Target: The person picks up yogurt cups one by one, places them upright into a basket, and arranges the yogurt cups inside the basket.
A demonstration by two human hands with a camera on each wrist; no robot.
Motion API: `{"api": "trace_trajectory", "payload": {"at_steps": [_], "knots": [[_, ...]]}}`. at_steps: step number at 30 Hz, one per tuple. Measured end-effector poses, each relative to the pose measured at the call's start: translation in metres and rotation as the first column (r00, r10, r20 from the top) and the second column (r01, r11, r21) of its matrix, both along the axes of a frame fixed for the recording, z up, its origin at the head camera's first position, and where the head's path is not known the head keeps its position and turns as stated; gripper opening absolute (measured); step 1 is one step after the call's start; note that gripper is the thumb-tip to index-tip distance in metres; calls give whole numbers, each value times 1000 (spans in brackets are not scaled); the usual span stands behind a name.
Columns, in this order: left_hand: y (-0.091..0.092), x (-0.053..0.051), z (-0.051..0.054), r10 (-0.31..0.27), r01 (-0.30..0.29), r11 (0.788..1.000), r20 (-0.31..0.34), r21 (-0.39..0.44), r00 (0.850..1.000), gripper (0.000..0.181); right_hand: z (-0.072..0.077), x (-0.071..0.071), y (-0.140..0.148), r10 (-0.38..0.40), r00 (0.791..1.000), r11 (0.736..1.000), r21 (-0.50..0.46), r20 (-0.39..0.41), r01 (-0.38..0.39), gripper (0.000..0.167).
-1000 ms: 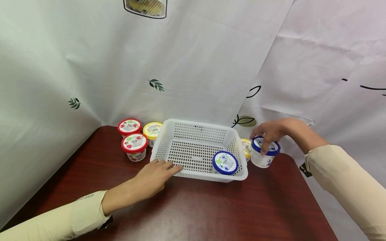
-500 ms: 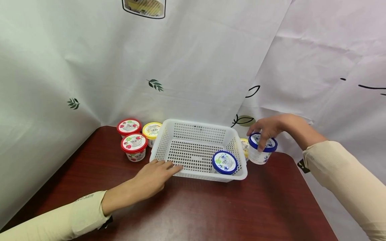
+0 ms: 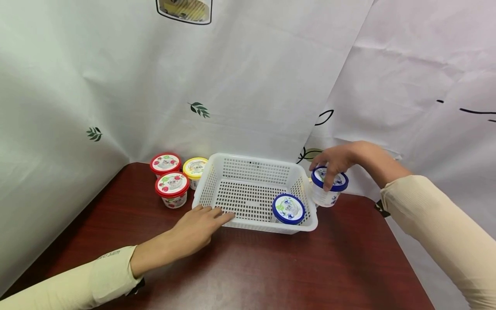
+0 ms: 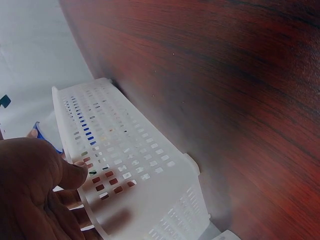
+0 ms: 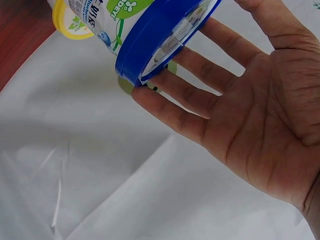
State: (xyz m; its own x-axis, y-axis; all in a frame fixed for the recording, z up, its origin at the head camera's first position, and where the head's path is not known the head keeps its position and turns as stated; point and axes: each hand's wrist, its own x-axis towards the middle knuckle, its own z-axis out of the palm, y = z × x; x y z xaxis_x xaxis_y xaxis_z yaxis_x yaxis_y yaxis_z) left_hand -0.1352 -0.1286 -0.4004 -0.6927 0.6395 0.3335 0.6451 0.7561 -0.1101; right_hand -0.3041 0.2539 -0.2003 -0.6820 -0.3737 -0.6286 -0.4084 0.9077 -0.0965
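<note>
My right hand (image 3: 341, 158) pinches a blue-lidded tub (image 3: 323, 196) by its lid, raised just outside the basket's right end. In the right wrist view the fingertips press the rim of the blue lid (image 5: 131, 52), and the palm stays apart from it. The white plastic basket (image 3: 255, 225) stands on the table; a second blue-lidded tub (image 3: 288, 209) sits in its front right corner. At the front left, my left hand (image 3: 193, 230) grips the basket rim. The left wrist view has the thumb outside the basket wall (image 4: 145, 205) and the other fingers over the rim.
Two red-lidded tubs (image 3: 172, 184) and a yellow-lidded tub (image 3: 195, 167) stand left of the basket. Another yellow-lidded tub (image 5: 61, 22) is mostly hidden behind the held one. A white cloth (image 3: 248, 86) hangs behind the dark red table (image 3: 271, 271).
My right hand has carried the blue-lidded tub left and slightly up, toward the basket, covering more of the yellow-lidded tub. The left hand and basket have stayed put.
</note>
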Motion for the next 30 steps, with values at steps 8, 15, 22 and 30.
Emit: {"api": "trace_trajectory", "payload": {"at_steps": [8, 15, 22, 30], "knots": [[0, 0, 0, -10, 10, 1000, 7, 9, 1000, 66, 4, -1, -8, 43, 999, 999, 3, -14, -43, 92], [0, -1, 0, -9, 9, 1000, 1, 7, 1000, 64, 4, -2, -15, 50, 997, 998, 32, -63, -48, 96], [0, -1, 0, -12, 12, 1000, 1, 1, 1000, 65, 4, -2, -25, 51, 997, 998, 40, -65, -48, 97], [1, -1, 1, -11, 11, 1000, 12, -2, 1000, 65, 3, -3, -35, 50, 997, 998, 32, -55, -48, 93]]}}
